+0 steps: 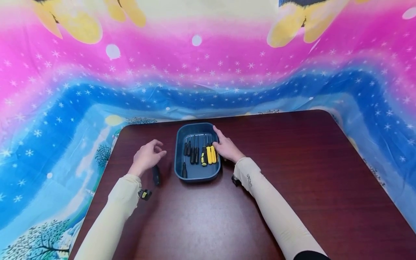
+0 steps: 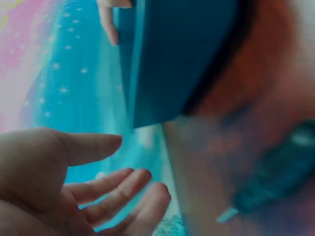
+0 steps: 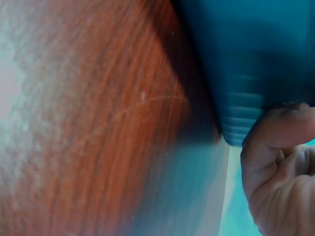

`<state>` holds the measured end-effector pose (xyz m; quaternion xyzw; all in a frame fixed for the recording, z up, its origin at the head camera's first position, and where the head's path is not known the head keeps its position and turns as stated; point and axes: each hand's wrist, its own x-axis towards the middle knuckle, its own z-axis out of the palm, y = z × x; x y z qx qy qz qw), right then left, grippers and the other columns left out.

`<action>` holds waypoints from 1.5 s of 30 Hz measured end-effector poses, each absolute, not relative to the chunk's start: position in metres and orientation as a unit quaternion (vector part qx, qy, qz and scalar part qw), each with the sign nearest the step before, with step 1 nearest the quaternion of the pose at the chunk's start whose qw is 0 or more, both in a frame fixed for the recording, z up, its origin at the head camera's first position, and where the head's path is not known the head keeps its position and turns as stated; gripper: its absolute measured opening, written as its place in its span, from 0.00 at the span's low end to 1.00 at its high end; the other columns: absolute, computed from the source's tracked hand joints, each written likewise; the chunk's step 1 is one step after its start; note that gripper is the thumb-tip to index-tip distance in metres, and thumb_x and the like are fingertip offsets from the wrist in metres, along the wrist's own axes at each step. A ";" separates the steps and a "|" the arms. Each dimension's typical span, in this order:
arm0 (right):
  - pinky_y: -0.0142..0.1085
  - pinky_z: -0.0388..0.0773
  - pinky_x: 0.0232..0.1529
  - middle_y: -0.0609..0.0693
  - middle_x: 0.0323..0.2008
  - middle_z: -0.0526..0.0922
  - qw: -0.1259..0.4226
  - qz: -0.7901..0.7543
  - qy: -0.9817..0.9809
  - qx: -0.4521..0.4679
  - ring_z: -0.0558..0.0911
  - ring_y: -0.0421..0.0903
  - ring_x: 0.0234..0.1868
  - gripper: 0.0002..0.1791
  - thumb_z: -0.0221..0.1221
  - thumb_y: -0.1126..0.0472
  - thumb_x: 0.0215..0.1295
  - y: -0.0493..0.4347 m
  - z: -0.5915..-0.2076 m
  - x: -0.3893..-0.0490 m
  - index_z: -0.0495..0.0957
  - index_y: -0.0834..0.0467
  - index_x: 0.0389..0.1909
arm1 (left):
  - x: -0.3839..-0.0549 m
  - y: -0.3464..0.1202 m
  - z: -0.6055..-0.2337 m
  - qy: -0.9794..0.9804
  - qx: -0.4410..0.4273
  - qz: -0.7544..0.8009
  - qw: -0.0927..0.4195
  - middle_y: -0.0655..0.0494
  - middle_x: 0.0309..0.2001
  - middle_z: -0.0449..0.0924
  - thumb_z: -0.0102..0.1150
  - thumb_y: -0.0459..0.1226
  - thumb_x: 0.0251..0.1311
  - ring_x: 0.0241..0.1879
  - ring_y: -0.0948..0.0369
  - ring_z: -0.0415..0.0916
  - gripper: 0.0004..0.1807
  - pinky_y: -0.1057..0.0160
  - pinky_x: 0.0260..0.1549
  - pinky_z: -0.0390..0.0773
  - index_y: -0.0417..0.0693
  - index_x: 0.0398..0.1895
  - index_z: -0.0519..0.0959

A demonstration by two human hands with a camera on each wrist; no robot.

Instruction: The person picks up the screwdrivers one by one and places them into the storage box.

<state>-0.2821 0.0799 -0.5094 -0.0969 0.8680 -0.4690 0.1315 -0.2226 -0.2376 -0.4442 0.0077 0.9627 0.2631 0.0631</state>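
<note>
A dark blue-grey plastic bin (image 1: pixel 197 178) stands on the table with several screwdrivers inside. Black-handled screwdrivers (image 1: pixel 193 155) lie toward its left, yellow-handled ones (image 1: pixel 211 154) toward its right. My right hand (image 1: pixel 226 146) grips the bin's right wall, thumb over the rim; the right wrist view shows its fingers (image 3: pixel 266 152) bent against the outside. To the left of the bin, my left hand (image 1: pixel 147 157) hovers with fingers loosely bent and holds nothing. Near that wrist on the table lies a dark-handled tool (image 1: pixel 156 176), whose short metal tip shows in the left wrist view, blurred.
The brown wooden table (image 1: pixel 292 162) has rounded far corners. Behind it and along its sides hangs a pink and blue printed cloth (image 1: pixel 208 72). The bin sits close to the table's far edge.
</note>
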 end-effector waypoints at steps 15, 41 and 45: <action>0.43 0.75 0.16 0.47 0.15 0.65 0.131 -0.468 0.869 -0.098 0.66 0.47 0.10 0.41 0.47 0.57 0.80 0.080 -0.510 -0.281 0.38 0.31 0.84 | -0.187 -0.261 -0.488 0.967 -0.020 0.235 0.094 0.31 0.58 0.77 0.67 0.45 0.66 0.56 0.38 0.76 0.36 0.35 0.58 0.74 0.32 0.68 0.66; 0.43 0.75 0.16 0.48 0.15 0.65 0.132 -0.474 0.865 -0.093 0.66 0.47 0.10 0.41 0.47 0.58 0.80 0.080 -0.510 -0.282 0.39 0.30 0.83 | -0.186 -0.266 -0.492 0.965 -0.045 0.246 0.082 0.38 0.44 0.85 0.67 0.39 0.62 0.44 0.43 0.82 0.28 0.41 0.50 0.76 0.32 0.61 0.74; 0.43 0.75 0.17 0.48 0.15 0.65 0.135 -0.476 0.864 -0.093 0.66 0.48 0.11 0.41 0.47 0.58 0.80 0.080 -0.509 -0.282 0.39 0.31 0.83 | -0.188 -0.269 -0.488 0.963 -0.047 0.254 0.078 0.36 0.47 0.85 0.65 0.39 0.62 0.48 0.40 0.82 0.27 0.40 0.51 0.76 0.33 0.61 0.74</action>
